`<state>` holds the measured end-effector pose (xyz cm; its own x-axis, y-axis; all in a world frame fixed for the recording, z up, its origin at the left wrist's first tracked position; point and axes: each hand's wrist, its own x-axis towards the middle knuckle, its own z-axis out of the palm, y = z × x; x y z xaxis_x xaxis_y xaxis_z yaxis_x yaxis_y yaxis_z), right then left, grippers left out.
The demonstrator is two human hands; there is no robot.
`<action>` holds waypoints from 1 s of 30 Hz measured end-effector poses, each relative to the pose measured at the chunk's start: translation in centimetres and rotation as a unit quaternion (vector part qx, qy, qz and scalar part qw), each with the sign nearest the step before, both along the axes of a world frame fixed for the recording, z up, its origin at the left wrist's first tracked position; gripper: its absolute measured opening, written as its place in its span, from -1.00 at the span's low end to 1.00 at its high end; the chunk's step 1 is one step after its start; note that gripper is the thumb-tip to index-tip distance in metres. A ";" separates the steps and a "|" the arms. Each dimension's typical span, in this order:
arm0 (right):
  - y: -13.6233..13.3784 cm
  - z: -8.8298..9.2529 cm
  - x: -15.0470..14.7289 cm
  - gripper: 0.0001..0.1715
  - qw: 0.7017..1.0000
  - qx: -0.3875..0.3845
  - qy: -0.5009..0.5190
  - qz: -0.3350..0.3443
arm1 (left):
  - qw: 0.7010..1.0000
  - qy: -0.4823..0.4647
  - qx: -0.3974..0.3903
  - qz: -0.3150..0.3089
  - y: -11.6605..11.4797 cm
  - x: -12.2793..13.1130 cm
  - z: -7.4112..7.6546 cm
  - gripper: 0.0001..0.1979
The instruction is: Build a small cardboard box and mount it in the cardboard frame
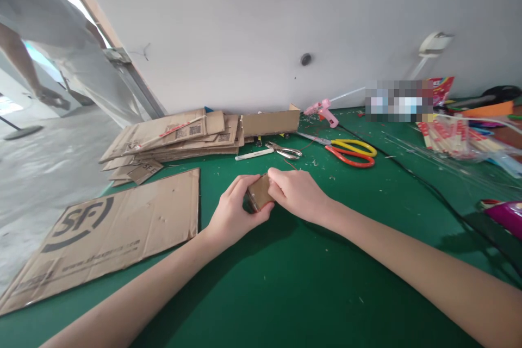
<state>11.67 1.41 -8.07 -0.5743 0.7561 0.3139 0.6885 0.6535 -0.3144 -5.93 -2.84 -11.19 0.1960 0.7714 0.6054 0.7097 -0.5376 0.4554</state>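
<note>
A small brown piece that looks like cardboard [258, 193] is held above the green table, between my two hands. My left hand [233, 207] grips it from the left, with the thumb along its lower edge and the fingers behind. My right hand [294, 191] is closed at the piece's upper right corner, fingers curled and pressed against it. Whatever else may be inside the right fingers is hidden. Just beyond the hands lie a white pen-like cutter [254, 154], a metal hole punch or pliers [284, 150] and scissors [346, 151] with yellow and red handles.
Stacked cardboard [175, 138] stands at the back left, with a large printed sheet [122, 234] in front. A pink glue gun [323, 112] rests by the wall, its black cord [424, 185] running right. Packaged sticks [448, 138] lie far right. Another person [69, 38] stands at upper left.
</note>
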 end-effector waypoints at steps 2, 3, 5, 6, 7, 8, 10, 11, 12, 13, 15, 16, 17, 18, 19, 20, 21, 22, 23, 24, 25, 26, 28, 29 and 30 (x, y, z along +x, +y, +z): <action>0.0 -0.3 0.1 -0.85 1.000 0.008 0.009 0.003 | 1.000 -0.001 -0.008 0.001 0.1 -0.1 0.0 -0.55; 0.0 -0.5 0.2 -0.84 1.000 0.012 0.012 0.004 | 1.000 -0.004 -0.012 0.002 0.1 -0.1 0.0 -0.55; 0.0 -0.7 0.2 -0.83 1.000 0.020 0.010 0.008 | 1.000 -0.010 -0.021 0.005 0.1 -0.2 0.0 -0.55; 0.0 -0.8 0.2 -0.82 1.000 0.022 0.008 0.008 | 1.000 -0.013 -0.026 0.007 0.1 -0.3 0.0 -0.54; 0.1 -0.9 0.2 -0.82 1.000 0.023 0.005 0.008 | 0.999 -0.016 -0.030 0.008 0.1 -0.3 0.0 -0.54; 0.0 -1.0 0.2 -0.82 1.000 0.023 0.003 0.008 | 0.999 -0.018 -0.034 0.008 0.1 -0.4 0.0 -0.54; 0.0 -1.0 0.2 -0.82 1.000 0.023 0.001 0.007 | 0.999 -0.020 -0.040 0.007 0.1 -0.4 0.0 -0.54; 0.0 -1.0 0.3 -0.81 1.000 0.021 0.000 0.005 | 0.999 -0.021 -0.041 0.007 0.1 -0.4 0.0 -0.55; -0.1 -1.0 0.3 -0.81 1.000 0.019 -0.001 0.004 | 0.999 -0.020 -0.040 0.007 0.0 -0.4 0.0 -0.55; -0.1 -0.9 0.3 -0.81 1.000 0.016 -0.002 0.003 | 0.999 -0.018 -0.038 0.008 0.0 -0.4 0.0 -0.55; -0.2 -0.8 0.4 -0.80 1.000 0.011 -0.008 0.001 | 0.999 -0.013 -0.029 0.009 0.0 -0.4 0.0 -0.55; -0.3 -0.7 0.4 -0.80 1.000 0.010 -0.014 0.000 | 1.000 -0.010 -0.023 0.009 0.0 -0.3 0.0 -0.55; -0.3 -0.6 0.4 -0.81 1.000 0.010 -0.021 -0.001 | 1.000 -0.008 -0.018 0.009 0.0 -0.3 0.0 -0.55; -0.4 -0.5 0.5 -0.81 1.000 0.010 -0.030 -0.001 | 1.000 -0.006 -0.013 0.009 0.0 -0.3 0.0 -0.55; -0.4 -0.4 0.5 -0.80 0.999 0.010 -0.039 0.000 | 1.000 -0.004 -0.009 0.008 0.0 -0.3 0.0 -0.54; -0.4 -0.3 0.5 -0.80 0.999 0.009 -0.048 0.002 | 1.000 -0.003 -0.005 0.007 0.0 -0.3 0.0 -0.54; -0.5 -0.2 0.5 -0.79 0.998 0.009 -0.056 0.004 | 1.000 -0.001 -0.002 0.007 0.0 -0.2 0.0 -0.54; -0.5 -0.1 0.5 -0.79 0.998 0.008 -0.062 0.005 | 1.000 0.001 0.000 0.006 0.0 -0.2 0.0 -0.54; -0.5 0.0 0.4 -0.79 0.998 0.008 -0.068 0.004 | 1.000 0.002 0.002 0.005 0.0 -0.2 0.0 -0.54; -0.5 0.1 0.4 -0.78 0.997 0.009 -0.073 0.001 | 1.000 0.003 0.003 0.005 0.0 -0.2 0.1 -0.55; -0.5 0.2 0.4 -0.78 0.997 0.012 -0.080 -0.002 | 1.000 0.003 0.004 0.006 0.0 -0.1 0.1 -0.55; -0.5 0.3 0.3 -0.77 0.996 0.016 -0.088 -0.003 | 1.000 0.003 0.007 0.006 0.1 -0.1 0.1 -0.56; -0.5 0.3 0.3 -0.77 0.994 0.026 -0.105 -0.003 | 1.000 0.006 0.016 0.005 0.0 -0.1 0.1 -0.55; -0.5 0.4 0.3 -0.77 0.993 0.029 -0.112 0.000 | 1.000 0.009 0.019 0.004 0.0 -0.1 0.1 -0.55; -0.5 0.5 0.3 -0.78 0.993 0.027 -0.113 0.005 | 1.000 0.012 0.021 0.002 0.0 -0.1 0.1 -0.55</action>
